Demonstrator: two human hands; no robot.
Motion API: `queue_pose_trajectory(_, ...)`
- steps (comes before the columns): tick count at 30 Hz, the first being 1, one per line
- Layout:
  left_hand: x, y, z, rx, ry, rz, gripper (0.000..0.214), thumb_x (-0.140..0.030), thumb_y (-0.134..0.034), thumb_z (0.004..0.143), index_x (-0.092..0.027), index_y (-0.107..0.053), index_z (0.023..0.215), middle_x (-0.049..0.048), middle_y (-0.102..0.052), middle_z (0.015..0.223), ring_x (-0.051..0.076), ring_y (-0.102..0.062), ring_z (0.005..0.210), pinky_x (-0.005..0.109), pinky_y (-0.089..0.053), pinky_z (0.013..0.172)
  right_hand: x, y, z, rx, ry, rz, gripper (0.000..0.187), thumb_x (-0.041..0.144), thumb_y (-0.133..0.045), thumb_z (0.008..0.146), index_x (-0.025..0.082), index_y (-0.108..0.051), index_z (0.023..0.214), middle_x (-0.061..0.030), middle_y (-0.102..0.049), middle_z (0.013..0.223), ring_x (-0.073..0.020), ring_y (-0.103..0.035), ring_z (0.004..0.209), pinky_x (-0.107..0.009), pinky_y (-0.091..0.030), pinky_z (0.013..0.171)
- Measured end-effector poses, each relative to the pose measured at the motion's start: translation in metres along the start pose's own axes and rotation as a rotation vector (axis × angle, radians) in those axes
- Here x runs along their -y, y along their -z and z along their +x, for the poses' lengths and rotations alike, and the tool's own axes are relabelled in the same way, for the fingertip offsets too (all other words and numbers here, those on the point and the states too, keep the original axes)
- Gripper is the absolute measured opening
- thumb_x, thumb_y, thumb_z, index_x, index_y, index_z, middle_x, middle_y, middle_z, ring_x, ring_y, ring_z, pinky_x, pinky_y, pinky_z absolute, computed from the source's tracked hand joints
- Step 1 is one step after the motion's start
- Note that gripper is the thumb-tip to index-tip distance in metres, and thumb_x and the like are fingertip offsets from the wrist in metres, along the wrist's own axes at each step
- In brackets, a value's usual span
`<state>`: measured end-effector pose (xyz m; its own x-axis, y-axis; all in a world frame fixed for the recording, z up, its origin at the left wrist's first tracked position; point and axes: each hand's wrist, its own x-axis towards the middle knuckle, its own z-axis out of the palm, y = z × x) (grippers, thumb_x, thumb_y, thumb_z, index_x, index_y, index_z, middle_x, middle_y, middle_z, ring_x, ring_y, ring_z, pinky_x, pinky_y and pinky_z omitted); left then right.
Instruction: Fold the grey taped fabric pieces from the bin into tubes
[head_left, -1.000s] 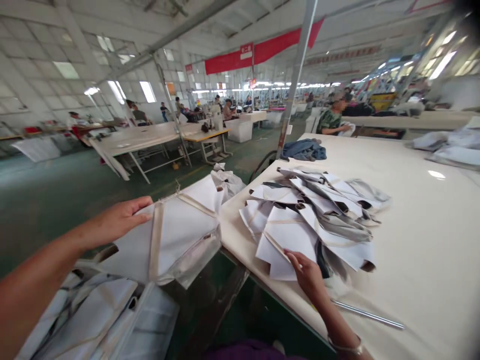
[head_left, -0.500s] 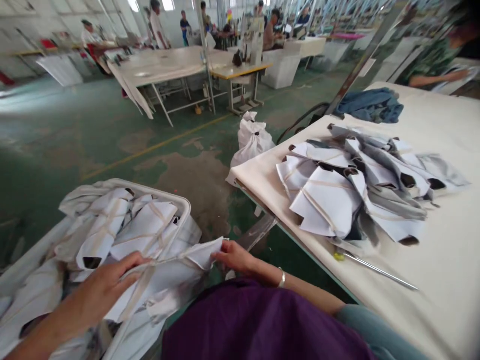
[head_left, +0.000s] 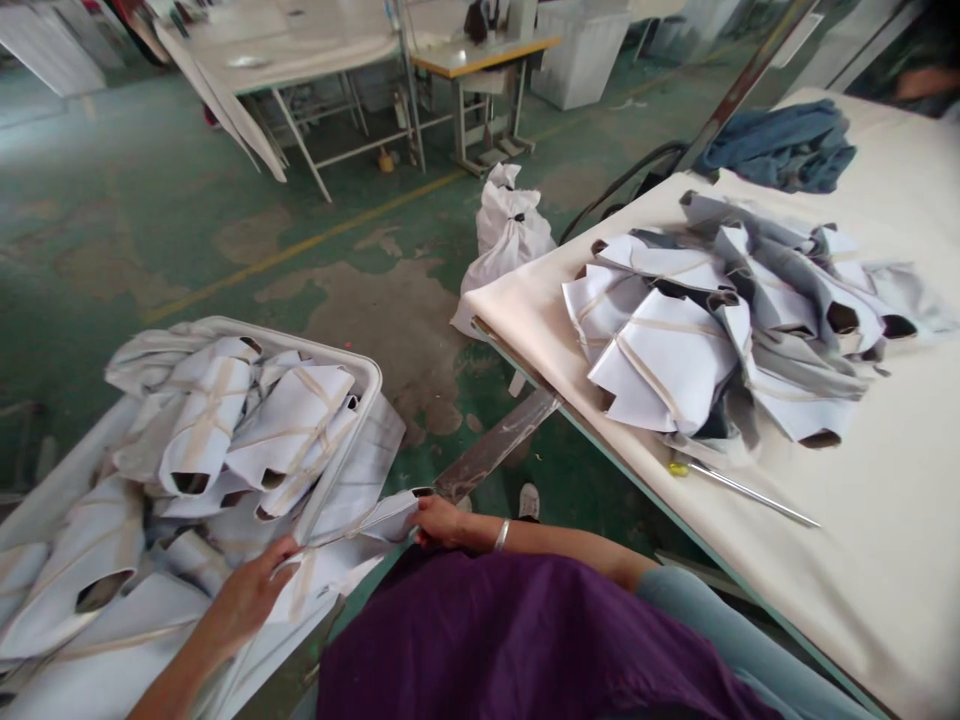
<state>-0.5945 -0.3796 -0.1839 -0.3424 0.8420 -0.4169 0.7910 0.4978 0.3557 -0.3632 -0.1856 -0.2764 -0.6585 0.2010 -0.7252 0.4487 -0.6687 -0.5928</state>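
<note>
My left hand (head_left: 251, 590) and my right hand (head_left: 439, 521) both grip one white fabric piece (head_left: 352, 545) with a tan seam strip, held across my lap beside a white bin (head_left: 360, 375). The left hand pinches its near left part, the right hand pinches its right corner, and a bracelet (head_left: 501, 535) shows on that wrist. The bin holds several similar white sewn pieces (head_left: 225, 420). On the cream table (head_left: 862, 520) to the right lies a fanned pile of the same pieces (head_left: 720, 320).
A metal rod tool with a yellow tip (head_left: 739, 488) lies on the table near its front edge. Blue cloth (head_left: 784, 145) sits at the table's far end. A tied white sack (head_left: 506, 235) stands on the green floor. Work tables (head_left: 315, 50) stand further back.
The view has tilted down. Both hands have drawn the white piece lower and closer to my lap, next to the bin. One second ago the right hand rested on the table pile.
</note>
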Motion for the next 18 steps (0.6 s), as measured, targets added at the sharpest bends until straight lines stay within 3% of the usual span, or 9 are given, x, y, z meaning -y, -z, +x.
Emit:
queue_pose_trajectory(3,-0.005,-0.006,0.01,0.067,0.031,-0.025,0.03,-0.047,-0.039,0.088,-0.022,-0.055,0.092,0.0005,-0.069,0.082,0.02,-0.066,0.078,0.027,-0.047,0.072,-0.007,-0.001,-0.004,-0.086,0.05,0.052,0.021,0.01,-0.045,0.079,0.015,-0.061,0.09,0.0066,-0.047,0.052,-0.007,-0.042,0.044,-0.018,-0.032,0.044)
queue_pose_trajectory(9,-0.036,-0.033,0.029,0.083,0.0,-0.139,0.033,-0.051,-0.035,0.088,-0.022,-0.049,0.081,-0.001,-0.061,0.072,0.019,-0.061,0.073,0.028,-0.045,0.071,0.007,0.018,-0.015,-0.226,0.27,0.153,0.029,0.023,-0.052,0.08,0.02,-0.057,0.108,0.0061,-0.054,0.066,-0.0055,-0.043,0.048,-0.017,-0.036,0.048)
queue_pose_trajectory(13,-0.049,-0.036,0.019,0.226,0.003,-0.19,0.035,-0.052,-0.034,0.09,-0.023,-0.053,0.087,0.0007,-0.069,0.085,0.02,-0.065,0.083,0.028,-0.046,0.076,-0.016,0.033,-0.021,-0.295,0.222,-0.056,0.014,0.025,-0.053,0.08,0.015,-0.061,0.084,0.0065,-0.047,0.057,-0.0058,-0.039,0.045,-0.019,-0.03,0.046)
queue_pose_trajectory(15,-0.053,-0.032,0.011,0.265,-0.016,-0.175,0.033,-0.049,-0.035,0.091,-0.023,-0.056,0.091,0.001,-0.07,0.089,0.02,-0.066,0.087,0.028,-0.046,0.078,-0.03,0.042,-0.023,-0.322,0.205,-0.146,0.015,0.027,-0.054,0.08,0.015,-0.059,0.072,0.0066,-0.044,0.054,-0.006,-0.038,0.046,-0.019,-0.029,0.047)
queue_pose_trajectory(18,-0.063,-0.032,0.011,0.184,-0.11,-0.094,0.031,-0.046,-0.037,0.09,-0.025,-0.06,0.093,0.0021,-0.071,0.091,0.022,-0.067,0.089,0.028,-0.049,0.075,-0.034,0.056,-0.023,-0.455,0.296,-0.15,0.02,0.028,-0.054,0.081,0.016,-0.057,0.066,0.0059,-0.043,0.056,-0.0072,-0.039,0.052,-0.019,-0.03,0.051)
